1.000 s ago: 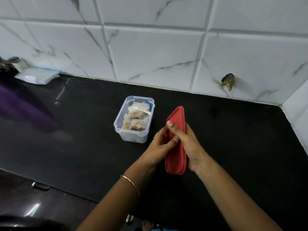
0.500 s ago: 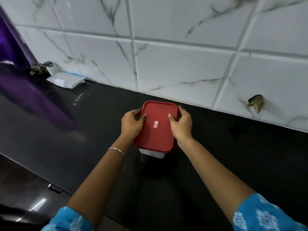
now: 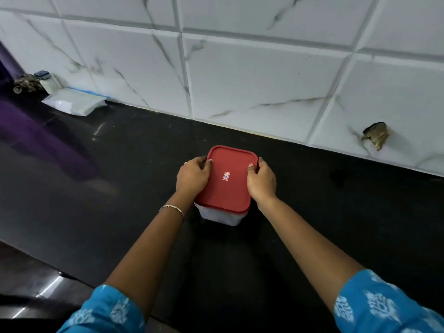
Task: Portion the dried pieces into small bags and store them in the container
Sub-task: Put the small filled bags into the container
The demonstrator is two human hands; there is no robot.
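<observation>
Nearest the camera are two blue patterned sleeves (image 3: 374,306), one on each forearm, and one thin bracelet (image 3: 173,208) on the left wrist. Both arms reach forward over the black worktop (image 3: 96,200) to one container (image 3: 222,216), whose clear base shows just below and nearer than the hands. One red lid (image 3: 229,181) sits on top of it, with one small label at its middle, between the two hands. The left hand (image 3: 192,177) grips the lid's left edge: its fingers (image 3: 197,162) curl over the rim and the thumb lies on the top face. The right hand (image 3: 262,180) grips the right edge in the same way, thumb on top and fingers wrapped round the side. The container's contents are hidden under the lid, so the bags inside cannot be seen. Far to the left of the fingers, against the wall, lie one flat pale packet (image 3: 74,104), one small white bottle (image 3: 48,81) with a dark cap, and one dark mottled object beside it that is too blurred to tell. Beyond the fingers rises the white marbled tiled wall (image 3: 252,80), with one chipped hole (image 3: 376,135) far to the right.
</observation>
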